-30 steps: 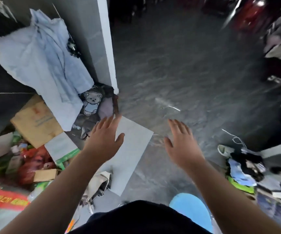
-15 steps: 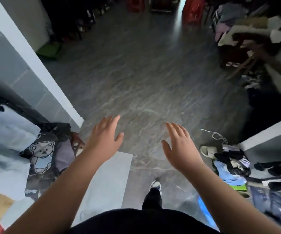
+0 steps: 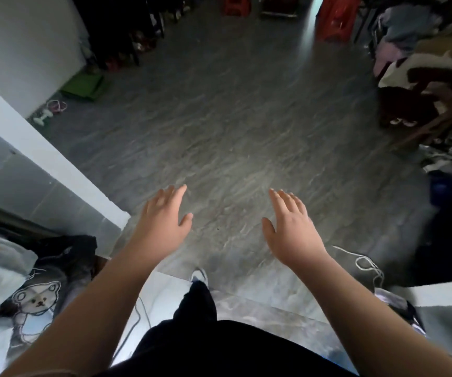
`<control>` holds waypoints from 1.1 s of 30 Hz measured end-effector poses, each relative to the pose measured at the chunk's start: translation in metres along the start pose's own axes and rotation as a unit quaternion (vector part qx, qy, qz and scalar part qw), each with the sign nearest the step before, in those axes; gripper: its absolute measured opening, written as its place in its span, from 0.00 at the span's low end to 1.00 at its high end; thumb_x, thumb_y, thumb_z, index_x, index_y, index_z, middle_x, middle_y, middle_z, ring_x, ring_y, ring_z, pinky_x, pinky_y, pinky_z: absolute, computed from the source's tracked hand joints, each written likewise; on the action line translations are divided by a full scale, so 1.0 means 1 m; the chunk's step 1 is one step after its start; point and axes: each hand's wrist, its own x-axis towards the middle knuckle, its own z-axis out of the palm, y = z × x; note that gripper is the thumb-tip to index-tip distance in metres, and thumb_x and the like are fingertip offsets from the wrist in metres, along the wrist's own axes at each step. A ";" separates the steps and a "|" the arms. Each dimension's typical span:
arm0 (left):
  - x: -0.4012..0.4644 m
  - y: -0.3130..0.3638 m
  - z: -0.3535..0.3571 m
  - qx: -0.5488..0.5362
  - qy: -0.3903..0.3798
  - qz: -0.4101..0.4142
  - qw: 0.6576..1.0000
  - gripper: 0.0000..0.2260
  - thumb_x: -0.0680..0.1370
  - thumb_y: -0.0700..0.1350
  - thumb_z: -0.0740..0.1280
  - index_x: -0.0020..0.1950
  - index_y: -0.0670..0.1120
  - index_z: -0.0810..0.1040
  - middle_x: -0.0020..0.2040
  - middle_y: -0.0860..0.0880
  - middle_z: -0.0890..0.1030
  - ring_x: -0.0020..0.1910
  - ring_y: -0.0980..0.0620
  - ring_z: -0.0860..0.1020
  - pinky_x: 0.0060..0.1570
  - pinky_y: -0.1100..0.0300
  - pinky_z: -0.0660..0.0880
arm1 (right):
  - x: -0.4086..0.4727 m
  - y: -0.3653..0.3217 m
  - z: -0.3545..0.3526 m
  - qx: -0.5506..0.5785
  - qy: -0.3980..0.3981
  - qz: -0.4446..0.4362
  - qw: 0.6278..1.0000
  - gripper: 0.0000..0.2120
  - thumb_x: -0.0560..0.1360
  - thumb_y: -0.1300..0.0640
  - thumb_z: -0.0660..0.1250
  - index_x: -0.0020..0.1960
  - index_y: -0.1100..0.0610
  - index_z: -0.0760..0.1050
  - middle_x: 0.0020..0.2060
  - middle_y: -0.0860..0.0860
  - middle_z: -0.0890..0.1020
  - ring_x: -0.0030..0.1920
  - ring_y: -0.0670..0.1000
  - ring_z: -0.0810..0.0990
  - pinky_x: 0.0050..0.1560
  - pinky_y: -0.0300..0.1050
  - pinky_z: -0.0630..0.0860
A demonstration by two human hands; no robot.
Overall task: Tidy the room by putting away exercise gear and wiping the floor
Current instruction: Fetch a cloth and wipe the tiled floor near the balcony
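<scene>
My left hand (image 3: 162, 221) and my right hand (image 3: 291, 229) reach forward over the grey floor (image 3: 233, 126), palms down, fingers apart, holding nothing. Far off at the left wall lie a small white dumbbell (image 3: 40, 117) and a pink skipping rope (image 3: 57, 106) beside a green mat (image 3: 84, 85). My foot in a white shoe (image 3: 199, 276) steps forward below my hands.
A white door frame (image 3: 42, 156) runs along the left. Grey clothing with a bear print (image 3: 35, 300) lies at lower left. A chair heaped with clothes (image 3: 426, 77) stands at right. Red stools (image 3: 336, 17) stand at the back. A white cord (image 3: 366, 263) lies on the floor.
The view has lifted and moved forward through the doorway into the room. The pile of boxes and packets at left has dropped out of sight. Both hands stay open and empty.
</scene>
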 end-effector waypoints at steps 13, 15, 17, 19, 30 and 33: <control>0.302 -0.158 -0.041 0.038 -0.042 -0.030 0.998 0.35 0.73 0.62 0.49 0.77 0.47 0.61 0.76 0.40 0.65 0.74 0.39 0.64 0.71 0.41 0.62 | 0.339 -0.118 0.016 -0.013 -0.024 -0.035 0.999 0.32 0.81 0.47 0.58 0.80 0.52 0.51 0.79 0.52 0.58 0.79 0.55 0.52 0.77 0.54 0.55; 0.350 -0.178 -0.055 0.048 -0.038 -0.035 0.998 0.35 0.74 0.62 0.50 0.78 0.47 0.60 0.76 0.40 0.65 0.75 0.38 0.63 0.72 0.41 0.62 | 0.391 -0.141 0.012 -0.017 -0.016 -0.049 0.999 0.32 0.81 0.47 0.58 0.80 0.52 0.50 0.79 0.51 0.58 0.79 0.55 0.52 0.77 0.54 0.56; 0.394 -0.195 -0.067 0.052 -0.034 -0.054 0.997 0.33 0.76 0.61 0.55 0.78 0.46 0.60 0.76 0.40 0.65 0.74 0.38 0.63 0.72 0.41 0.61 | 0.438 -0.160 0.009 -0.017 -0.012 -0.060 0.998 0.31 0.81 0.47 0.58 0.80 0.51 0.51 0.78 0.51 0.59 0.79 0.54 0.51 0.77 0.54 0.57; 0.435 -0.210 -0.071 0.043 -0.026 -0.069 0.996 0.31 0.78 0.57 0.61 0.78 0.47 0.59 0.76 0.40 0.64 0.75 0.39 0.63 0.73 0.42 0.60 | 0.487 -0.173 0.009 -0.012 -0.015 -0.073 0.997 0.31 0.81 0.47 0.58 0.80 0.52 0.52 0.78 0.51 0.59 0.79 0.54 0.52 0.77 0.54 0.57; 0.724 -0.285 -0.088 0.044 -0.009 -0.144 0.989 0.32 0.79 0.55 0.62 0.80 0.49 0.55 0.79 0.43 0.59 0.78 0.41 0.57 0.75 0.42 0.56 | 0.827 -0.206 0.031 -0.037 -0.038 -0.151 0.987 0.32 0.81 0.46 0.59 0.80 0.53 0.52 0.78 0.53 0.60 0.78 0.55 0.54 0.76 0.52 0.56; 0.792 -0.300 -0.104 0.039 0.000 -0.176 0.984 0.31 0.80 0.55 0.61 0.80 0.49 0.54 0.79 0.44 0.58 0.78 0.43 0.56 0.76 0.46 0.55 | 0.918 -0.225 0.027 -0.043 -0.070 -0.178 0.981 0.32 0.81 0.45 0.58 0.80 0.53 0.51 0.78 0.53 0.59 0.78 0.55 0.53 0.76 0.51 0.55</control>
